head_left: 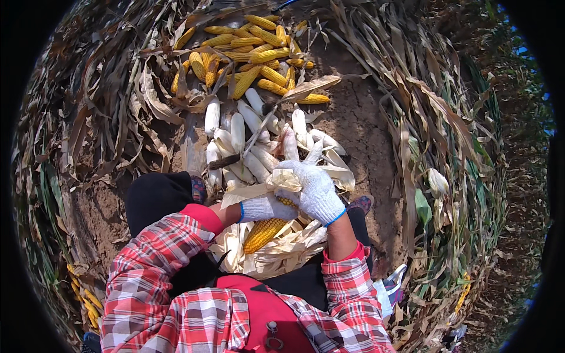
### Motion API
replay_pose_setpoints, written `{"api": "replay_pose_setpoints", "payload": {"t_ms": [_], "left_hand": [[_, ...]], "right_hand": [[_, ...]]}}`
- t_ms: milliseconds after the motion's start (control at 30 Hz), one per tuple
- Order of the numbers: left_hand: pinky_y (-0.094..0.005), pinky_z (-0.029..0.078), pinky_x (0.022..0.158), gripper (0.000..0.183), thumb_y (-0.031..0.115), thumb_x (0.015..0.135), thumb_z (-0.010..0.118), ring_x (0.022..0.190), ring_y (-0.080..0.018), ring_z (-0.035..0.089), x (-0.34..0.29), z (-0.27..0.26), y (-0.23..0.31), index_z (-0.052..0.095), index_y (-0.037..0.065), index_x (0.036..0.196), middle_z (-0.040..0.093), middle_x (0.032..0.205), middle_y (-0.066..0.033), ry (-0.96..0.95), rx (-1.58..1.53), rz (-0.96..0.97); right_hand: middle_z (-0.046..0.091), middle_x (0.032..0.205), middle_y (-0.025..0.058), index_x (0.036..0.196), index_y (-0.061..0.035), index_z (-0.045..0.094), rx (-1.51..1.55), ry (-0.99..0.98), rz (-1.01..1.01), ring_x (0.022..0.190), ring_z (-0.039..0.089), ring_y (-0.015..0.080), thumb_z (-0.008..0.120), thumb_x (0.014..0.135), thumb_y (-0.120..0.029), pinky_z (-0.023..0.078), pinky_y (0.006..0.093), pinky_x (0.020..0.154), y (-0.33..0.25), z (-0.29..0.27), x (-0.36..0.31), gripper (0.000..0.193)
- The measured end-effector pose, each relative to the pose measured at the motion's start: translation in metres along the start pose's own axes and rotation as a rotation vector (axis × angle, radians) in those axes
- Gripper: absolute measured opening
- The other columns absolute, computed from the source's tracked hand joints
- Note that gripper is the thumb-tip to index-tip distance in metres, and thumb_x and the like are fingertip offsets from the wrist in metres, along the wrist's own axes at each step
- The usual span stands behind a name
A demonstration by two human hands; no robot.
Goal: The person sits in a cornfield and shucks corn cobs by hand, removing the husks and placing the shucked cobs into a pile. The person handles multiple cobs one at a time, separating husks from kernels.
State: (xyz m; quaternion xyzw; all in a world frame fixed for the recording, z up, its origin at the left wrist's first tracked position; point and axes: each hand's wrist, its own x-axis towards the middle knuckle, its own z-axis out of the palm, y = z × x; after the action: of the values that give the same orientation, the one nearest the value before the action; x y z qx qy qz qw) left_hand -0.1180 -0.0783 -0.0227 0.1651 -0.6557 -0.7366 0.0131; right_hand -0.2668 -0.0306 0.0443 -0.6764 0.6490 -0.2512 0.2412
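Note:
Both my hands wear white knit gloves with blue cuffs and meet over my lap. My left hand (266, 209) is closed around a yellow ear of corn (265, 235), whose bare kernels point down toward me. Against its other end my right hand (318, 189) is closed on the pale corn husk (285, 180), fingers bunched at the cob's far end. A small patch of kernels shows between the two gloves. Beneath the ear, loose cream husks (282, 256) lie heaped between my legs. Just beyond my hands lie several ears in white husks (256, 167).
Farther off, a pile of husked yellow corn ears (253, 50) rests on brown soil (365, 123). Dry stalks and leaves (435, 112) bank up on the right, with more stalks (112, 112) on the left. More yellow ears (88, 303) lie at the lower left.

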Motion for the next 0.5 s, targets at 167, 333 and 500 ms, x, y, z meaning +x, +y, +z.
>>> {"api": "replay_pose_setpoints", "payload": {"t_ms": [167,333,500], "left_hand": [[-0.0388,0.047,0.096,0.041,0.036,0.087,0.066,0.106,-0.0317,0.061,0.004,-0.015,-0.030,0.062,0.008,0.117,0.065,0.116,-0.0143,-0.050,0.757,0.325],[-0.0326,0.049,0.092,0.038,0.031,0.087,0.068,0.100,-0.0196,0.062,-0.016,-0.010,0.040,0.064,0.008,0.117,0.067,0.112,-0.0088,-0.062,0.095,0.037],[-0.0311,0.049,0.089,0.042,0.024,0.076,0.080,0.098,-0.0142,0.061,-0.011,-0.007,0.019,0.064,0.002,0.108,0.068,0.107,-0.0085,-0.075,-0.157,-0.044]], "right_hand": [[0.069,0.098,0.0159,0.101,-0.0083,0.070,0.026,0.122,-0.259,0.092,0.066,0.0370,0.066,0.075,-0.005,0.052,0.0439,0.079,-0.013,0.010,-0.004,0.026],[0.069,0.098,0.0172,0.103,-0.0038,0.068,0.264,0.158,-0.017,0.090,0.067,0.0338,0.065,0.081,-0.008,0.053,0.0391,0.077,-0.008,0.013,-0.012,0.022],[0.068,0.094,0.0116,0.108,0.0010,0.063,0.678,0.325,0.406,0.080,0.064,0.0228,0.063,0.091,-0.014,0.051,0.0345,0.072,-0.001,0.036,-0.015,0.022]]}}
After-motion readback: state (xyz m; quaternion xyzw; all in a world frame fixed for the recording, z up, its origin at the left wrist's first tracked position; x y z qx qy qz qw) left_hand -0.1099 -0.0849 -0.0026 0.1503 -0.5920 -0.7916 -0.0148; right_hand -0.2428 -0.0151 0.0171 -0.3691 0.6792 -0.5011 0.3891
